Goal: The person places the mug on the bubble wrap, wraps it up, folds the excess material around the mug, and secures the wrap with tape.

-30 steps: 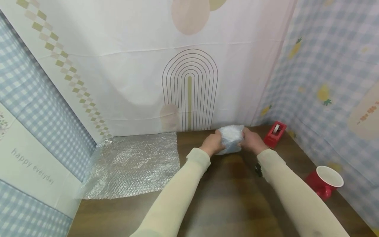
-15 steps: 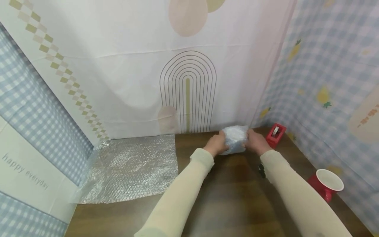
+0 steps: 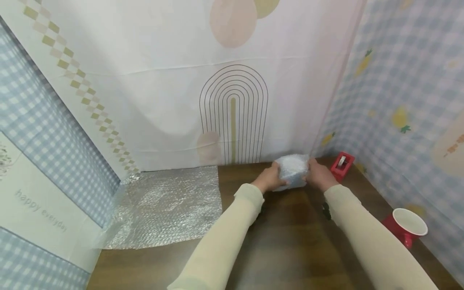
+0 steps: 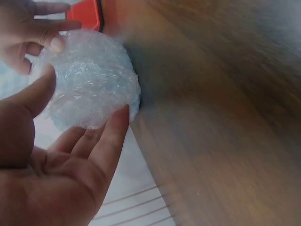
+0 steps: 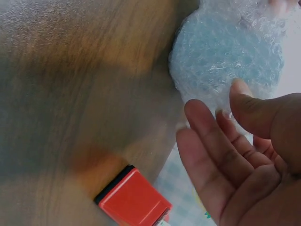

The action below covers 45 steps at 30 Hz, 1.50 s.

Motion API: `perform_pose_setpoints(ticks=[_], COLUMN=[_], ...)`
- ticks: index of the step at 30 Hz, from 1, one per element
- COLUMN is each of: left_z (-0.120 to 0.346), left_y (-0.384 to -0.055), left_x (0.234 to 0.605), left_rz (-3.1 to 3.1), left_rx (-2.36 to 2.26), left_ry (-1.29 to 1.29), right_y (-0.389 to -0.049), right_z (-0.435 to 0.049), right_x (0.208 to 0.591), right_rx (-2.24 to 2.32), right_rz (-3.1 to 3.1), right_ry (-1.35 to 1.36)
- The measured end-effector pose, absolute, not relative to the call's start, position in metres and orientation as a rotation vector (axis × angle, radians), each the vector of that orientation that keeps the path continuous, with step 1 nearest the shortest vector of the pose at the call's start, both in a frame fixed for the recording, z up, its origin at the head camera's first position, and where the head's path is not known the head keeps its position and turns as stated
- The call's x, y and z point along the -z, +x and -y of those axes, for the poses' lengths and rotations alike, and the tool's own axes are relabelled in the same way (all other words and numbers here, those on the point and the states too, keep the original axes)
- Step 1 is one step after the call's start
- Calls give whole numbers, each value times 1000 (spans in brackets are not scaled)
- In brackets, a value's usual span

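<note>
A rounded bundle of clear bubble wrap (image 3: 293, 166), pale blue inside, stands at the back of the brown table. My left hand (image 3: 269, 178) holds its left side, thumb on the near face and fingers curving around below in the left wrist view. At the opposite side my right hand (image 3: 320, 175) grips the bundle's edge between thumb and fingers. The right wrist view shows that thumb (image 5: 242, 89) on the wrap, with two fingers reaching past the edge. Whatever is wrapped inside is hidden by the layers.
A flat sheet of bubble wrap (image 3: 166, 209) covers the table's left part. Just right of my right hand stands a red tape dispenser (image 3: 342, 166). A red mug (image 3: 398, 229), white inside, stands near the right edge. Patterned cloth (image 3: 163, 100) hangs behind the table.
Both hands and the bundle have shifted slightly right, closer to the tape dispenser. The hold looks the same, and the head view has swayed a little.
</note>
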<state>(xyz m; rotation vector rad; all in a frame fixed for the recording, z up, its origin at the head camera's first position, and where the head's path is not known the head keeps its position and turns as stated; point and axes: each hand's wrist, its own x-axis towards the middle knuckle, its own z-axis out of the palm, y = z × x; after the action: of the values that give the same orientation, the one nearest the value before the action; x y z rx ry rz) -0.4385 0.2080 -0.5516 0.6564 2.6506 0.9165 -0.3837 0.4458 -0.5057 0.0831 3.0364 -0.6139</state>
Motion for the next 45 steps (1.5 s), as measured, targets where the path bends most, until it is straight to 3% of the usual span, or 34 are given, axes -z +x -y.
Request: perform_pose_setpoints(ticks=[4, 7, 8, 11, 14, 15, 17, 20, 24, 27, 30, 37, 40, 45], left_z=[-176, -153, -150, -124, -83, -62, -19, 48, 131, 175, 198, 208, 217, 249], left_y=[-393, -370, -379, -380, -403, -393, -397, -381, -373, -371, -368, -351, -358, -387], left_x=[511, 493, 509, 509, 516, 494, 486, 461, 463, 468, 469, 477, 498, 541], left_rz=[-2444, -2352, -2386, -2531, -2723, -2747, -2804, -2813, -2794, -2778, -2732, -2721, -2749, -2800], left_rx=[-1081, -1123, -1108, -1013, -907, -880, -830, -759, -652, -558, -519, -413, -373, -427], left_ry=[701, 733, 763, 789, 766, 729, 638, 359, 38, -5, 45, 131, 138, 151], right_y=[-348, -340, -343, -341, -328, -322, -323, -338, -340, -326, -324, -361, -363, -351], right_z=[-422, -424, -430, -428, -403, -389, -363, -334, -288, -251, -232, -215, -208, -184], right_x=[471, 470, 477, 475, 452, 439, 431, 438, 446, 440, 450, 544, 560, 535], right_rx=[638, 687, 687, 711, 741, 770, 815, 903, 851, 729, 682, 644, 613, 646], right_rz=[-3002, -3033, -3078, -3160, -3247, -3248, -3301, -3281, -3195, -3121, -3031, -2880, -2877, -2836], right_ry=[102, 69, 35, -11, -66, -92, -217, -518, -799, -866, -916, -976, -1011, -940])
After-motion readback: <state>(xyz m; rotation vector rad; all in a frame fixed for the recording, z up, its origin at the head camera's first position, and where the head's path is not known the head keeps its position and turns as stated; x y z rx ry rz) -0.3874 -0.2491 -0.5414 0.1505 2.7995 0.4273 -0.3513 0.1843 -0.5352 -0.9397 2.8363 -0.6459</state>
